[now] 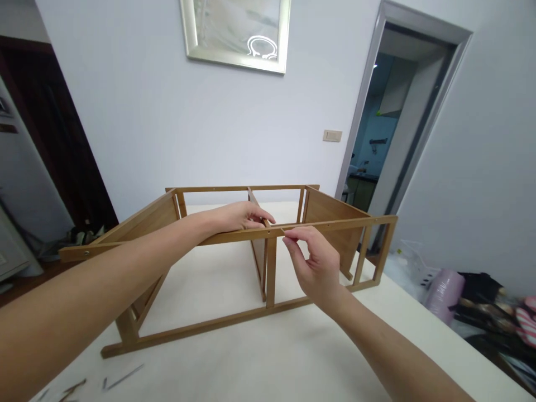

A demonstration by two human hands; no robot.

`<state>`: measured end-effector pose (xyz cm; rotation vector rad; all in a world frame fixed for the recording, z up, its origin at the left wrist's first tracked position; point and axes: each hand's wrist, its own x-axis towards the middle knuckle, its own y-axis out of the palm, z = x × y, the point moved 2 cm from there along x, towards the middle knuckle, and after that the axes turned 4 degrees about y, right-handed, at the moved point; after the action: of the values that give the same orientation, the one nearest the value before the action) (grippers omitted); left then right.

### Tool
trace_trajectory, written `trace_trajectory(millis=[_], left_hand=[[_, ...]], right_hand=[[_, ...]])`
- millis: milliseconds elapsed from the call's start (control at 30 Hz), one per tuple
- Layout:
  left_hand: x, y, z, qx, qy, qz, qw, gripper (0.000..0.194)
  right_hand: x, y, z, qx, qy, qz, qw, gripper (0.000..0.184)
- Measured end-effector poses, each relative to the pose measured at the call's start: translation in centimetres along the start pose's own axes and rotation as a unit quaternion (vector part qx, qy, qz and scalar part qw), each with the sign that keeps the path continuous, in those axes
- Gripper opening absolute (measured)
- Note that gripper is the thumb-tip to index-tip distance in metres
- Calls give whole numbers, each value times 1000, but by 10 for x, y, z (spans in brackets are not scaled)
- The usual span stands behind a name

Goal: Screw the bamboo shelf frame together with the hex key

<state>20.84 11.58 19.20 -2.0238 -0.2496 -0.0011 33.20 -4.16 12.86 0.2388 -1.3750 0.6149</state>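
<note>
A wooden shelf frame lies on its side on a white table, with boards set across it at both ends and in the middle. My left hand lies over the near top rail, its fingers curled round the rail where the middle board meets it. Just to the right, my right hand is closed in a pinch. Between thumb and forefinger is a small thin piece that looks like a screw, close to a hole in the rail. Its far end is hidden by the fingers.
On the white table, a hex key and several small brown screws lie at the front left. A wall with a framed picture stands behind. Bags and a purple roll are beyond the table's right edge.
</note>
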Motion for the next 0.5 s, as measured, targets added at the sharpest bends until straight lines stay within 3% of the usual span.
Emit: trace_trajectory(millis=[200,500], left_hand=[[1,0,3,-28,-11,18,999,25],[0,-1,5,-74,1,32,997,36]], right_hand=[[-12,4,-5,-8,23,1,1000,6],[-15,20,0,28,77,-18,996,6]])
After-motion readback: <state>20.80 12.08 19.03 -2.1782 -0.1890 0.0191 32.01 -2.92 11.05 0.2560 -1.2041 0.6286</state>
